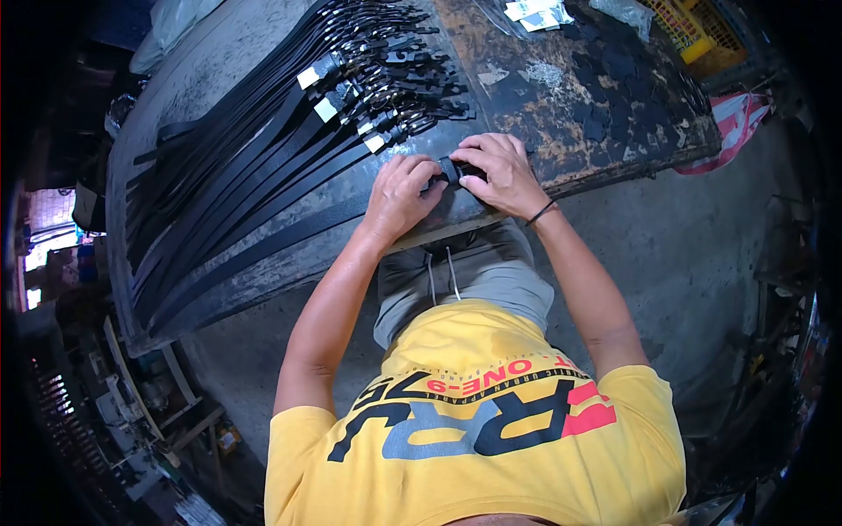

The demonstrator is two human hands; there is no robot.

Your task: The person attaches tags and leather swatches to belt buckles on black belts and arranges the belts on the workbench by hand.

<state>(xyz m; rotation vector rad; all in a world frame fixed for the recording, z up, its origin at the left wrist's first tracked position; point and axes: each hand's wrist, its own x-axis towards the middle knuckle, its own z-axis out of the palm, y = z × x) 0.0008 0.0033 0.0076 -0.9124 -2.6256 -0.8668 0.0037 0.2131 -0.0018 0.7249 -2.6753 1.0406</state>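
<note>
Near the table's front edge, my left hand and my right hand grip the buckle end of a black belt from either side. Fingers and thumbs of both hands are closed around it, and a dark loop shows between them. The strap trails away to the left along the table, passing under my left hand. Just beyond lies a large pile of similar black belts, their buckles bunched at the right end. White tags hang on several of them.
The worn table has peeling dark patches on its right part. White papers and a clear plastic bag lie at its far side. A yellow crate and a red-and-white sack stand beyond the right edge.
</note>
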